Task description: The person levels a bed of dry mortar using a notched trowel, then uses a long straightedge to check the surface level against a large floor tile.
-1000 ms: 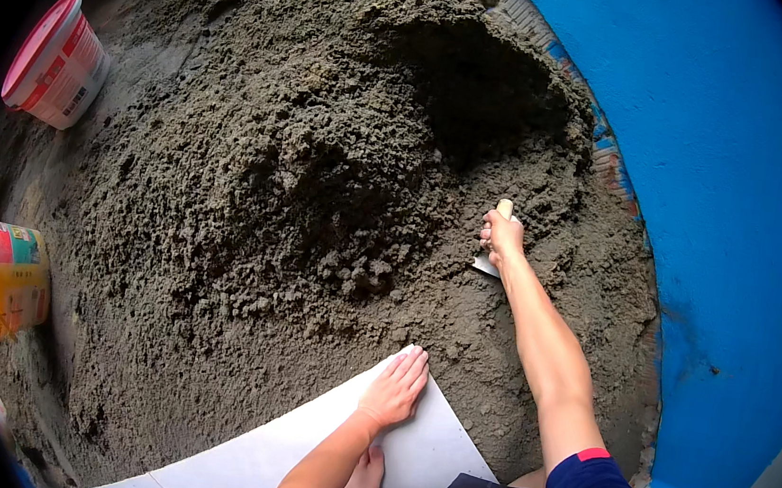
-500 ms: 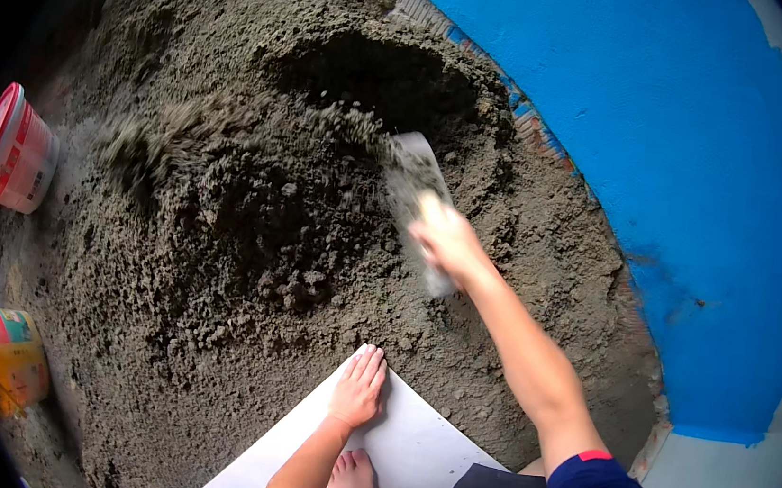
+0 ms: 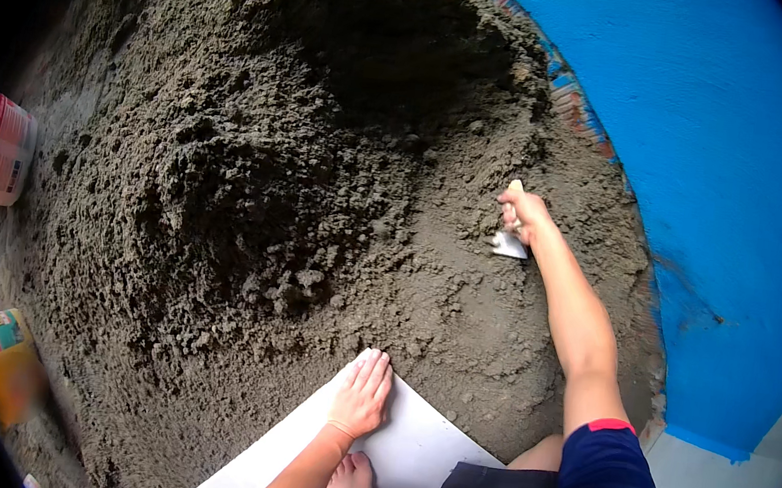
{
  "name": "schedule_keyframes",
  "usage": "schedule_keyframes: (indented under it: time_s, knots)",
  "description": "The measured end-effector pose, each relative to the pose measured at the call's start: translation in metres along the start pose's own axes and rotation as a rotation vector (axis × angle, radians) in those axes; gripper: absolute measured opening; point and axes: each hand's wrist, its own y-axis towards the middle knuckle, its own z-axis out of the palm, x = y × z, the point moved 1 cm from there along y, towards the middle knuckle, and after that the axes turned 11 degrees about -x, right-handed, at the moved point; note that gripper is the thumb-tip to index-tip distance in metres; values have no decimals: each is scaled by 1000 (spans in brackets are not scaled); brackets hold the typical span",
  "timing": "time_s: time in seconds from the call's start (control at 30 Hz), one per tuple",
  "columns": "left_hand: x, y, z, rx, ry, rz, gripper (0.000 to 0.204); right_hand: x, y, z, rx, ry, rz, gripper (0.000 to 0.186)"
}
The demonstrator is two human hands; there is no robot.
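Observation:
My right hand (image 3: 524, 213) is closed round the pale handle of a plastering trowel (image 3: 509, 245). Only part of its metal blade shows below the fist; the rest is hidden. It is held at the smoothed right side of a large heap of damp grey-brown mortar (image 3: 260, 221), close to the surface. Whether the blade touches it I cannot tell. My left hand (image 3: 362, 395) lies flat on the corner of a white board (image 3: 428, 438), fingers stretched out and holding nothing.
A bare foot (image 3: 352, 484) stands on the board. A white and red bucket (image 3: 6, 154) and a yellow tub (image 3: 8, 371) sit at the left edge. To the right rises a blue-painted wall (image 3: 704, 163) with a rough brick edge. A dark hollow (image 3: 402, 45) lies in the heap's far part.
My right hand and the trowel have moved right and turned, so less blade shows. Mortar flying off leftward earlier is no longer in the air. My left hand stays on the board.

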Motion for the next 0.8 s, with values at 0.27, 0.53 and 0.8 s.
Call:
schedule_keyframes:
  time_s: [0.27,0.53,0.8]
  knots:
    - [5,-7,7,-24,-28,-39,58,-18,2,48,-66,37,-237,9]
    - [0,-8,8,-45,-22,-32,60,5,-94,90,-66,-185,-629,12]
    - [11,-8,20,-112,-5,14,66,79,-246,133,166,-662,-1458,24]
